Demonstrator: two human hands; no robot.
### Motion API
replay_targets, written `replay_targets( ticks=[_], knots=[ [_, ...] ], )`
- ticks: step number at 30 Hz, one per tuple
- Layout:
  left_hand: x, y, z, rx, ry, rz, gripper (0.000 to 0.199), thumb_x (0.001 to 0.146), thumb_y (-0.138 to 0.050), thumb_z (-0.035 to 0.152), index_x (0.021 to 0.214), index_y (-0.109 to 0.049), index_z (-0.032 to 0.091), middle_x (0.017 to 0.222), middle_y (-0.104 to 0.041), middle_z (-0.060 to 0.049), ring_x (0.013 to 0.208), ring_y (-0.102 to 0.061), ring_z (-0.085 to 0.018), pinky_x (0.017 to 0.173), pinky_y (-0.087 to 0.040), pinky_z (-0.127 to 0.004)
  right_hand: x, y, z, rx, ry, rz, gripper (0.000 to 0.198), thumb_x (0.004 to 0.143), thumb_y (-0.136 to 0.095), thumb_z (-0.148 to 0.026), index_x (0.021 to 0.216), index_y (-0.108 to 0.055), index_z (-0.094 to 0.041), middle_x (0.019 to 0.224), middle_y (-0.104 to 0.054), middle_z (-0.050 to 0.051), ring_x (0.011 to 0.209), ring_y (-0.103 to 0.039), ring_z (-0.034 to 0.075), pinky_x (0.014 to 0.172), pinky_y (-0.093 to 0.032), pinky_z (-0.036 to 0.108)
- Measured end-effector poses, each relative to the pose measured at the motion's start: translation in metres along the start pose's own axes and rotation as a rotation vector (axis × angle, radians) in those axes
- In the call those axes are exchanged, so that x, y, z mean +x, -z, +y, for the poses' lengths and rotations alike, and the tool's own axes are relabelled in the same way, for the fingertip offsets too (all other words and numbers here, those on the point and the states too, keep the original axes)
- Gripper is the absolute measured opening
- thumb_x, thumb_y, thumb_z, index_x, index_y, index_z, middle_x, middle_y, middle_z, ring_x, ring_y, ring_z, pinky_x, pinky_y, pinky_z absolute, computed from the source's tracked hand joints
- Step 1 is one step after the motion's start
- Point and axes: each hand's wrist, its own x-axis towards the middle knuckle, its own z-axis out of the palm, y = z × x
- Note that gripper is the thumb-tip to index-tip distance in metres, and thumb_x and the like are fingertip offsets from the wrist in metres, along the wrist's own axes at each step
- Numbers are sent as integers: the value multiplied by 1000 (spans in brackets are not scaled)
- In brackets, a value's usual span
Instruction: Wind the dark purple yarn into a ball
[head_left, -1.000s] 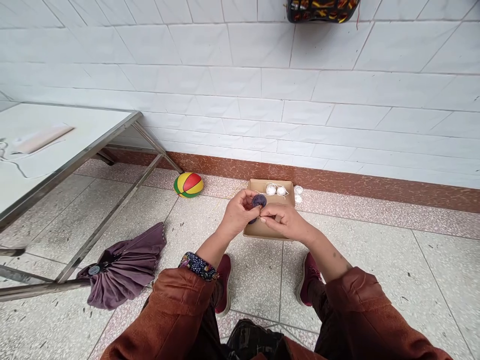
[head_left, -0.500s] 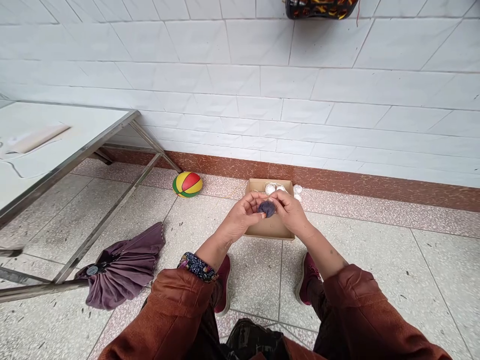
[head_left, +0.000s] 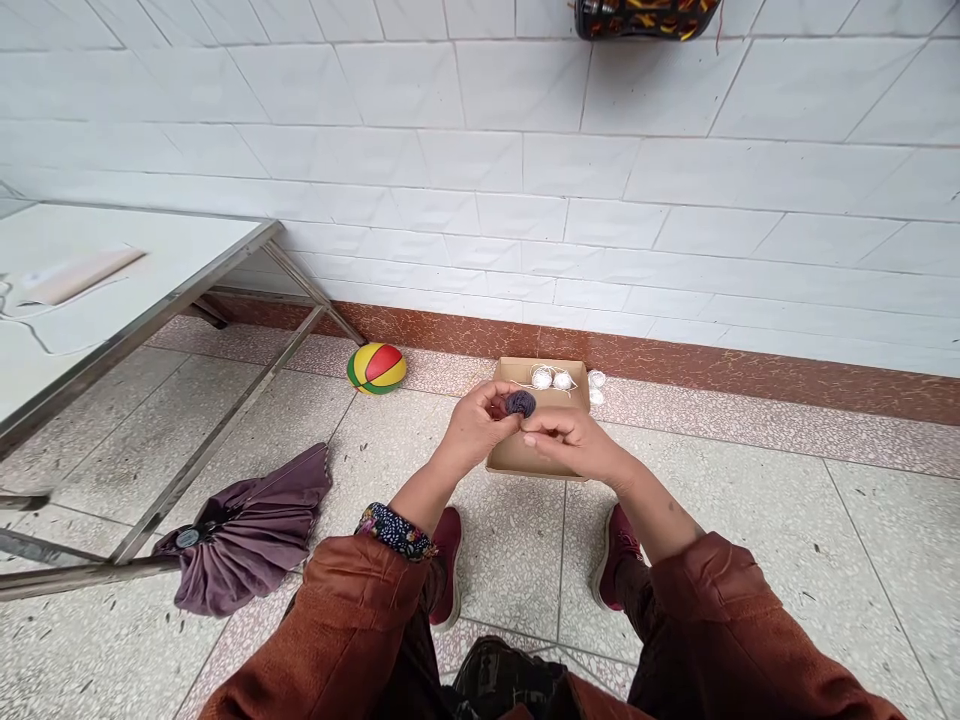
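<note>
Over the cardboard box, my left hand (head_left: 478,427) is closed around a small dark purple-grey ball of yarn (head_left: 520,403), its thumb along the lower side. My right hand (head_left: 574,440) is just below and right of the ball, fingers bent and pressed together close to it. Whatever thin strand may be between those fingers is too small to make out. Two white yarn balls (head_left: 551,378) with loose thread lie inside the far end of the open cardboard box (head_left: 534,462) on the floor.
More white balls (head_left: 596,386) sit beside the box by the wall. A colourful ball (head_left: 376,368) rests near the metal-framed table (head_left: 187,290). A folded purple umbrella (head_left: 247,540) lies left on the floor. A black basket (head_left: 646,18) is at the top.
The yarn ball has shifted slightly left and up in my left hand. My right hand has moved from above the ball to below it, uncovering the white yarn balls in the box.
</note>
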Motion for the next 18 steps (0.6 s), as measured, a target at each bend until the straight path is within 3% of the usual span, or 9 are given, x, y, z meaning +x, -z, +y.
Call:
replay_targets(
  ticks=[4,6,10,14,18],
  knots=[
    [-3,-3,3,16,19,-64,32,64,-76,14,95,-70,18,83,-65,0,70,-56,-12,68,-44,-26,0,12,0,110,-22,198,27,96,-61,-45,84,-65,-21,72,-56,-1,62,-48,13,61,-40,27],
    [-6,-4,6,-16,37,-156,31,63,-75,12,94,-70,17,83,-64,0,70,-56,-11,69,-44,-26,3,15,5,104,-34,323,28,95,-61,-46,83,-64,-22,73,-57,-1,64,-49,14,64,-41,28],
    [-12,-6,12,-243,64,-321,34,67,-77,14,98,-65,19,89,-66,-1,78,-60,-12,76,-46,-28,9,12,18,21,-101,484,26,95,-59,-44,82,-63,-22,75,-58,0,70,-51,16,67,-42,29],
    [-11,-6,12,-475,46,-266,45,67,-81,18,109,-64,23,100,-68,-3,91,-62,-16,84,-47,-30,10,1,28,-69,-190,418,22,96,-54,-36,80,-60,-22,70,-56,-1,66,-50,16,63,-40,28],
    [-8,-4,10,-527,87,-139,36,67,-80,20,102,-68,20,97,-68,-4,89,-60,-15,82,-47,-28,10,-13,32,-154,-201,284,15,95,-52,-29,85,-60,-21,75,-61,1,69,-54,17,64,-40,28]
  ],
)
